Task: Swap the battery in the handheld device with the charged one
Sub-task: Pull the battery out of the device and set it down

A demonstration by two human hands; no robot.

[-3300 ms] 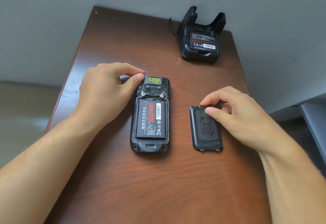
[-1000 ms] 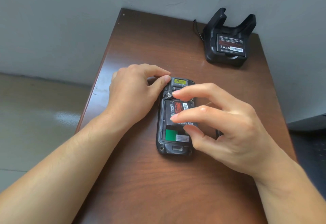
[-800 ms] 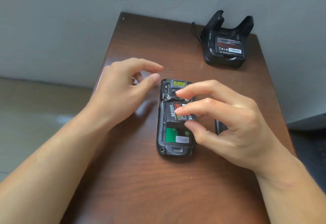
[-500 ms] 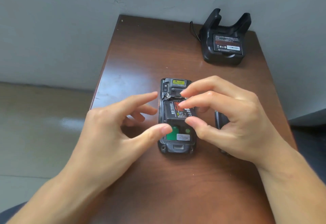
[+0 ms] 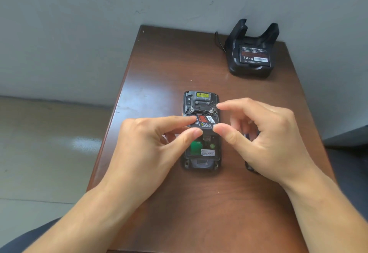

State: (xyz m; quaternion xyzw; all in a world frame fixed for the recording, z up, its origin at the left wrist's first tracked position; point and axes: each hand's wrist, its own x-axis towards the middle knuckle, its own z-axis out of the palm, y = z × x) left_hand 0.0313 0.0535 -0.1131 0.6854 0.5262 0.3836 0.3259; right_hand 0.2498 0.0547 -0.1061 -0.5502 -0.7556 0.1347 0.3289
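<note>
The black handheld device lies face down mid-table with its back cover off. Its battery, black with a red label, is tilted up out of the bay, near end raised, showing a green board underneath. My left hand pinches the battery's left corner between thumb and forefinger. My right hand is at its right corner, thumb touching the edge, forefinger lifted above the device's top. A second battery sits in the black charging cradle at the table's far right.
The removed back cover lies right of the device, mostly hidden under my right hand. The brown wooden table is narrow, with a grey wall behind and the floor dropping off at its left edge.
My right hand lifted the battery's near end out of the bay. My left hand left the device's top and came down to pinch the battery's left corner.
</note>
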